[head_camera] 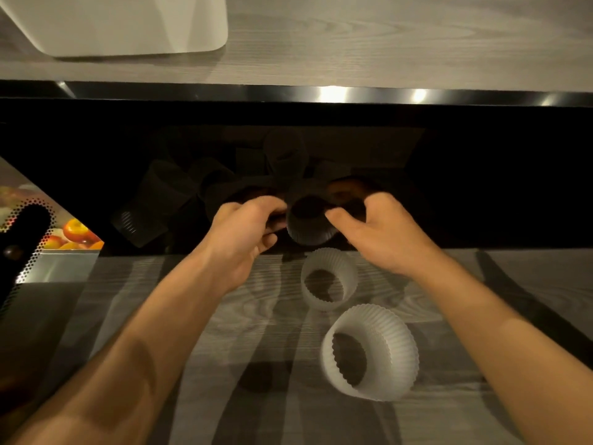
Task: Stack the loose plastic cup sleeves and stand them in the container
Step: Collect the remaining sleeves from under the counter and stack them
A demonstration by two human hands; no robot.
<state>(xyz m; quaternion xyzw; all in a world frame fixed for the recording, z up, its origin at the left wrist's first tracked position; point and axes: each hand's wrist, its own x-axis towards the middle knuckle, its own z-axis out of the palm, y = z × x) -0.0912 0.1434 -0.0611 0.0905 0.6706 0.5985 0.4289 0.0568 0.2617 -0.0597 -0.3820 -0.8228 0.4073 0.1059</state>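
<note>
Noted: ribbed sleeve point(309, 228) pinched between curled left hand point(247, 232) and right hand point(382, 232), above far edge of worktop point(250, 319). Recommended: grip lightly, avoid crushing, nest squarely with loose sleeves point(348, 268).

Two loose sleeves point(391, 348) on near tabletop point(513, 284)

Left hand point(244, 234) and right hand point(383, 234) hold a ribbed sleeve point(308, 231) near the table edge point(500, 252).

A fruit-printed box point(77, 234) sits at far left.
</note>
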